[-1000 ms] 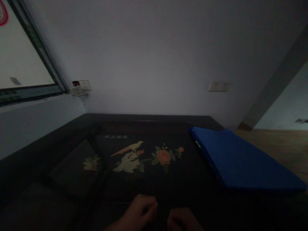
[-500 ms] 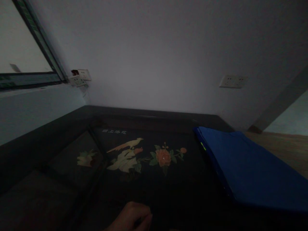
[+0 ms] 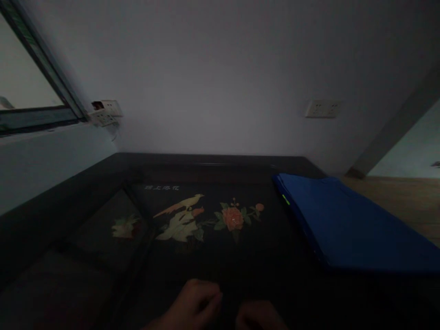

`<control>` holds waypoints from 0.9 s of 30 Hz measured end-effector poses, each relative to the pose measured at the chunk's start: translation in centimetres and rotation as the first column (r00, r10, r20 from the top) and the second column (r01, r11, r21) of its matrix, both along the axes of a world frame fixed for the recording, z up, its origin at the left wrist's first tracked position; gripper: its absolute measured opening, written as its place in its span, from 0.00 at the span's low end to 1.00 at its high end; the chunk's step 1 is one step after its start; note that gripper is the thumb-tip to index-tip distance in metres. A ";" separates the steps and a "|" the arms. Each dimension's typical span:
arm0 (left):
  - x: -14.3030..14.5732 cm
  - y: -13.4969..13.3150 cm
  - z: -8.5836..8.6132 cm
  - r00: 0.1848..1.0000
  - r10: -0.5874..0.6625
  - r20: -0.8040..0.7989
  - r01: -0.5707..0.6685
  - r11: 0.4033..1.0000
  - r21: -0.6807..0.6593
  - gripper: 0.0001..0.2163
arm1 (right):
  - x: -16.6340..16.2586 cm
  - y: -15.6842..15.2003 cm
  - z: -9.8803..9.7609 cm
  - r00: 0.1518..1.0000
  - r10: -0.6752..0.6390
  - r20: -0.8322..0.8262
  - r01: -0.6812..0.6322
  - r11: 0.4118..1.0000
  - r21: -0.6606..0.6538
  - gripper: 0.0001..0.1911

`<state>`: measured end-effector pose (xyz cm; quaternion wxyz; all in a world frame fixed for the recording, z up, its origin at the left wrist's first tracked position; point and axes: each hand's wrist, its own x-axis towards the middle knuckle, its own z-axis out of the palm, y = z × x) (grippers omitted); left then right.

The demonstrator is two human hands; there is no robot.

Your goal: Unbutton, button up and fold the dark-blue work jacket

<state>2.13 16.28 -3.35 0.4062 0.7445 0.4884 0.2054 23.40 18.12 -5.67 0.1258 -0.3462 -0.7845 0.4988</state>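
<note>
My left hand (image 3: pixel 198 302) is at the bottom edge, over the dark tabletop (image 3: pixel 261 266). Its fingers are curled in, with a small gap by the thumb, and nothing shows in it. Just to its right is my right hand (image 3: pixel 259 315), curled as well and partly cut off by the frame. The two hands are apart. Beyond them the surface bears a picture of a long-tailed bird (image 3: pixel 184 205) and an orange flower (image 3: pixel 233 218). A blue folded cloth-like thing (image 3: pixel 357 224) lies to the right, apart from both hands. The light is dim.
A pale wall (image 3: pixel 206 82) stands behind the table, with a double socket (image 3: pixel 323 109) on the right and more sockets (image 3: pixel 109 108) by the left corner. A window frame (image 3: pixel 41 117) is at upper left. Wooden floor (image 3: pixel 395 195) shows at right.
My right hand has come into view at the bottom, beside the left. The left hand has moved slightly up and to the right. The view has shifted a little.
</note>
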 end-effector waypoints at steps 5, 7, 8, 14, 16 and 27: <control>0.3 -0.1 0.6 1.000 0.004 -0.020 -0.004 1.000 0.005 0.22 | -0.2 -0.9 2.1 0.997 -0.050 -0.060 0.054 0.996 0.076 0.13; 0.3 -0.2 0.6 1.000 0.000 -0.016 0.000 1.000 0.023 0.22 | -0.2 -1.0 2.8 0.995 -0.072 -0.071 0.078 0.994 0.078 0.13; 0.3 -0.3 0.6 1.000 -0.004 -0.014 0.004 0.999 0.033 0.21 | -0.2 -1.0 3.0 0.994 -0.081 -0.075 0.086 0.993 0.077 0.13; 0.2 -0.5 0.7 1.000 -0.021 -0.004 0.021 0.999 0.050 0.20 | -0.1 -1.1 3.2 0.990 -0.097 -0.103 0.102 0.994 0.040 0.12; 0.2 -0.5 0.7 1.000 -0.021 0.000 0.021 0.998 0.052 0.20 | -0.2 -1.2 3.3 0.990 -0.101 -0.102 0.106 0.994 0.040 0.13; 0.2 -0.4 0.9 0.999 -0.039 0.001 0.038 0.998 0.047 0.19 | -0.1 -1.0 3.3 0.991 -0.075 -0.115 0.079 0.996 0.035 0.12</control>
